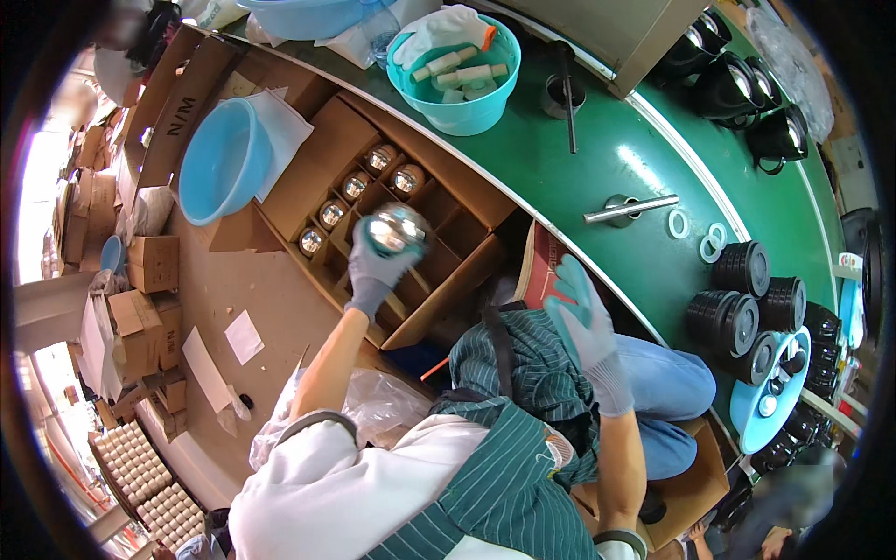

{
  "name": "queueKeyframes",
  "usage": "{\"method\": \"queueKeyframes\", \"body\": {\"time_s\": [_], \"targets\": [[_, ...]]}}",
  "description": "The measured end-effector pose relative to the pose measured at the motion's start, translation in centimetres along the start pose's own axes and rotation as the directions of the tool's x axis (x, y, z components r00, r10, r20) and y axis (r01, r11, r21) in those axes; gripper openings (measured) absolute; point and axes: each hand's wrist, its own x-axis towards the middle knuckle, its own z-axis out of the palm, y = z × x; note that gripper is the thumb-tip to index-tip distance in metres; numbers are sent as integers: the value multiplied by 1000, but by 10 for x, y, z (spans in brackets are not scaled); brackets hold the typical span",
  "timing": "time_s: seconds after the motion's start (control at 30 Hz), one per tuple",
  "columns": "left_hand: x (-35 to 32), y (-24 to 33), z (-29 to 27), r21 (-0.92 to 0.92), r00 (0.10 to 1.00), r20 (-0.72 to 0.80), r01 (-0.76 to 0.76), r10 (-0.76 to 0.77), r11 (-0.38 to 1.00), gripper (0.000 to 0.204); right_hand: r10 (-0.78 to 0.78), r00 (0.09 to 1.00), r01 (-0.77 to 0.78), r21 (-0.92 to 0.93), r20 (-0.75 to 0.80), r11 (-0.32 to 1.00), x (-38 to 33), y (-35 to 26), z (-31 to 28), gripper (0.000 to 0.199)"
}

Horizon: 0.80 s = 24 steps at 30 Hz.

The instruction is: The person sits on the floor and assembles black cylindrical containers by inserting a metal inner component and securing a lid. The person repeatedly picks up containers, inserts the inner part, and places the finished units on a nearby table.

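A shiny metal bowl [397, 230] is gripped by the gloved left hand [378, 266] over a divided cardboard box [446, 245], while the right hand [583, 317] is held empty, fingers [571, 277] spread

Shiny round metal ball [397, 229], lifted above divided carton [457, 238]

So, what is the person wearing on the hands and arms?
Both the left hand and the right hand wear grey knitted gloves with a bluish coated palm. The forearms are bare. Short white sleeves end near the elbows, with a dark band at the cuff.
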Motion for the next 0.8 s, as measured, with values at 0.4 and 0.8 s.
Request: {"method": "queueKeyframes", "body": {"time_s": [0.4, 0.8], "targets": [[130, -167, 95, -7, 835, -230, 512, -500, 859, 130, 14, 951, -104, -276, -310, 955, -65, 5, -46, 68], [-33, 64, 116, -499, 880, 217, -272, 422, 823, 61, -38, 919, -82, -284, -392, 955, -90, 28, -45, 64]]}}
